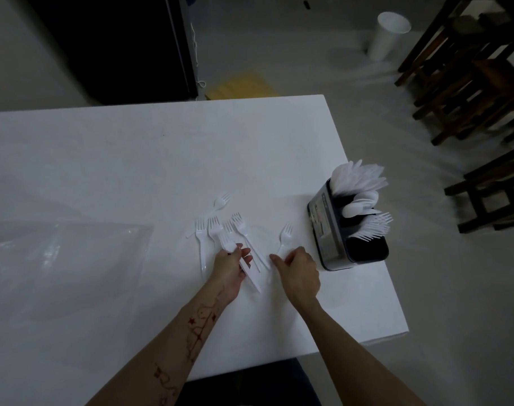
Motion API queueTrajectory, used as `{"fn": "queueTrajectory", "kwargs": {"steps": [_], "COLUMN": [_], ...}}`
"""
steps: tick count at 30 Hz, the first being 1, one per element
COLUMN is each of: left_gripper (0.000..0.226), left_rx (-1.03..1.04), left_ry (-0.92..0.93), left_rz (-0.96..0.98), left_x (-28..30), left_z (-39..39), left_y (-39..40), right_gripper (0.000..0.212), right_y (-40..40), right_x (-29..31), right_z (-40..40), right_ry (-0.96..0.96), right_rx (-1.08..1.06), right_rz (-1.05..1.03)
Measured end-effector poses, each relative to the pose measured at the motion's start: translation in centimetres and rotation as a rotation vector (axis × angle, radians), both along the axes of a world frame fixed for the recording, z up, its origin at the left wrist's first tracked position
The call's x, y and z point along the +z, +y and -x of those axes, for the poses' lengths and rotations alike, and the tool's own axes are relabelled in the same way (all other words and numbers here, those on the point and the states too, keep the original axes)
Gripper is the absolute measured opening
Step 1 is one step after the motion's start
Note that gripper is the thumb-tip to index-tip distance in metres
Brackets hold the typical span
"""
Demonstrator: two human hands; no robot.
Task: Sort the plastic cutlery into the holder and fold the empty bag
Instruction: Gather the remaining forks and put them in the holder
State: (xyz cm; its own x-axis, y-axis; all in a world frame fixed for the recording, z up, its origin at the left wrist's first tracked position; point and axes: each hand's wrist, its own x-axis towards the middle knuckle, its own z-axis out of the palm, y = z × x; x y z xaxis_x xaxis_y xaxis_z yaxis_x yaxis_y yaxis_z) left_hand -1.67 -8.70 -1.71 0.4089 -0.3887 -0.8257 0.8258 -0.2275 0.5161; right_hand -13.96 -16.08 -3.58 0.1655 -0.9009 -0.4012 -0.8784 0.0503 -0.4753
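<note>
Several white plastic forks (pixel 217 227) lie scattered on the white table (pixel 133 156). My left hand (pixel 231 268) grips a small bundle of forks by their handles, tines pointing away from me. My right hand (pixel 298 272) rests with its fingers on the handle of a single fork (pixel 285 234) that lies apart to the right. The dark cutlery holder (pixel 326 230) stands at the table's right edge, with knives, spoons and forks upright in its compartments. The clear empty plastic bag (pixel 59 253) lies flat on the left.
The table's right edge and near corner run close to the holder. On the floor beyond stand a white bin (pixel 389 35), dark wooden chairs (pixel 469 83) at the right and a black cabinet (pixel 112 45) at the back.
</note>
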Motion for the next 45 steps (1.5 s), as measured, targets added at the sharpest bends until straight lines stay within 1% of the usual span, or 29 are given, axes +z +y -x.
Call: {"fn": "queueTrajectory", "kwargs": {"steps": [2,5,7,8,10,12,14,16,17,18,19,21,23,27,28,29,30,31,33,34,36,38,42,44,45], "left_gripper": [0.017,0.015,0.018,0.021,0.027,0.03,0.031,0.029,0.025,0.021,0.021,0.024,0.021,0.005,0.006,0.006,0.003,0.007,0.021,0.025,0.027,0.027,0.021,0.027,0.034], "left_rx": [0.013,0.027,0.028,0.024,0.021,0.014,0.001,0.016,0.041,0.07,0.103,0.136,0.145,0.151,0.148,0.147,0.145,0.143,0.131,0.12,0.12,0.138,0.168,0.194,0.203], "left_ry": [0.017,0.02,0.017,0.014,0.013,0.035,0.077,0.064,0.035,-0.007,-0.031,-0.041,-0.037,-0.041,-0.032,-0.02,-0.02,-0.034,-0.063,-0.075,-0.06,-0.01,0.11,0.067,0.027], "left_rz": [-0.012,-0.014,-0.006,0.005,0.037,0.081,0.124,0.124,0.111,0.092,0.071,0.044,0.019,0.042,0.052,0.061,0.064,0.066,0.08,0.085,0.089,0.098,0.159,0.143,0.121], "left_x": [-0.2,-0.3,-0.4,-0.4,-0.2,0.1,0.6,0.8,0.8,0.8,0.7,0.5,0.4,0.2,0.2,0.1,0.1,0.2,0.1,0.3,0.3,0.4,1.2,1.0,0.7], "left_z": [0.0,-0.1,-0.1,-0.1,-0.2,-0.3,-0.4,-0.5,-0.6,-0.7,-0.9,-1.2,-1.5,-1.8,-1.8,-1.8,-1.9,-1.9,-2.0,-2.0,-2.1,-2.3,-2.5,-2.5,-2.6], "left_y": [0.3,0.7,0.9,1.0,1.1,1.1,1.1,1.2,1.3,1.5,1.6,1.8,2.1,2.9,3.1,3.2,3.2,3.3,3.3,3.2,3.1,3.0,2.9,3.0,3.1], "right_gripper": [0.038,0.027,0.02,0.017,0.012,0.011,0.011,0.006,0.005,0.01,0.014,0.019,0.02,0.014,0.013,0.012,0.012,0.011,0.008,0.007,0.006,0.006,0.005,0.007,0.008], "right_y": [-0.1,-0.2,-0.2,-0.1,0.2,0.7,1.3,1.7,1.8,1.7,1.5,1.1,0.9,0.4,0.3,0.2,0.3,0.3,0.6,0.8,1.3,1.7,2.0,2.0,1.9], "right_x": [-0.2,-0.2,-0.1,0.1,0.5,1.3,1.9,1.8,1.6,1.4,1.0,0.3,-0.2,-0.4,-0.3,-0.2,-0.2,0.0,0.7,1.3,2.0,2.2,1.8,1.5,1.2], "right_z": [-0.1,0.0,0.2,0.2,0.1,-0.6,-1.4,-2.1,-2.3,-2.6,-2.7,-2.7,-2.7,-2.6,-2.6,-2.6,-2.5,-2.4,-2.4,-2.5,-2.8,-2.9,-3.2,-3.5,-3.6], "right_ry": [0.055,0.084,0.057,-0.012,-0.258,-0.461,-0.539,-0.531,-0.512,-0.464,-0.386,-0.168,-0.038,0.002,0.017,0.017,-0.029,-0.132,-0.396,-0.495,-0.604,-0.633,-0.558,-0.51,-0.474], "right_rx": [0.037,0.067,0.096,0.11,0.182,0.289,0.366,0.351,0.297,0.23,0.174,0.183,0.25,0.286,0.298,0.306,0.297,0.268,0.187,0.168,0.174,0.198,0.25,0.244,0.217], "right_rz": [-0.03,-0.03,0.014,0.037,0.022,-0.134,-0.277,-0.295,-0.25,-0.164,-0.064,0.077,0.083,0.05,0.054,0.06,0.055,0.024,-0.14,-0.241,-0.403,-0.476,-0.492,-0.411,-0.316]}}
